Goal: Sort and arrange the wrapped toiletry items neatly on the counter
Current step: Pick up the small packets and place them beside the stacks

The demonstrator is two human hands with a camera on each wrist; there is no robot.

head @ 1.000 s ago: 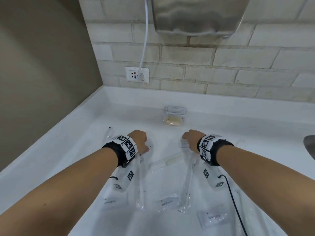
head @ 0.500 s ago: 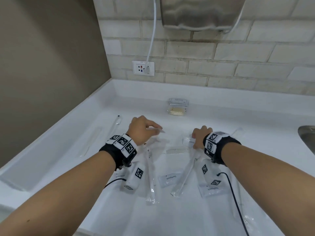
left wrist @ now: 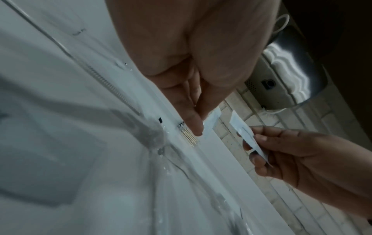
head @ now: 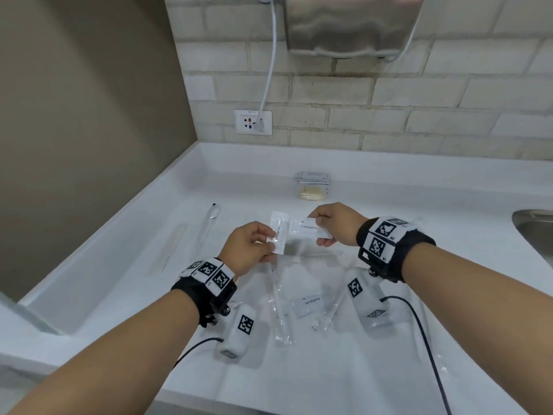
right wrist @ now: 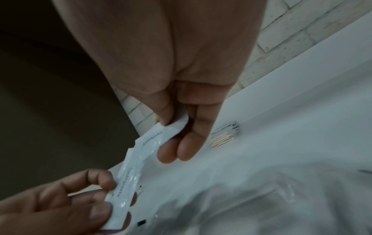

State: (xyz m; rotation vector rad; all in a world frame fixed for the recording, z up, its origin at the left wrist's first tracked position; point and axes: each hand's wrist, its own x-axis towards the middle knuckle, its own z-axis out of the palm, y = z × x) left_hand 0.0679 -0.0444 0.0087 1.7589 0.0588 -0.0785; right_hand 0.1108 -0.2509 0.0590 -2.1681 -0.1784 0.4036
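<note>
Left hand [head: 248, 247] pinching one upright toothpaste sachet [head: 277, 235], right hand [head: 338, 224] pinching another toothpaste sachet [head: 309, 229], both hovering above worktop [head: 419, 211].

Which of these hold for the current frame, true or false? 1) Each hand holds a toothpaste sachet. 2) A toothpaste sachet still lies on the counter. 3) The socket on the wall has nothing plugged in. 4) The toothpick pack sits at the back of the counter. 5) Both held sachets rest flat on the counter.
1) True: left hand pinches one toothpaste sachet, right hand pinches another sachet.
2) True: a third sachet lies between wrapped toothbrushes on the counter.
3) False: a white cable is plugged into the socket.
4) True: the toothpick pack lies near the back wall.
5) False: both are lifted in the fingers.
</note>
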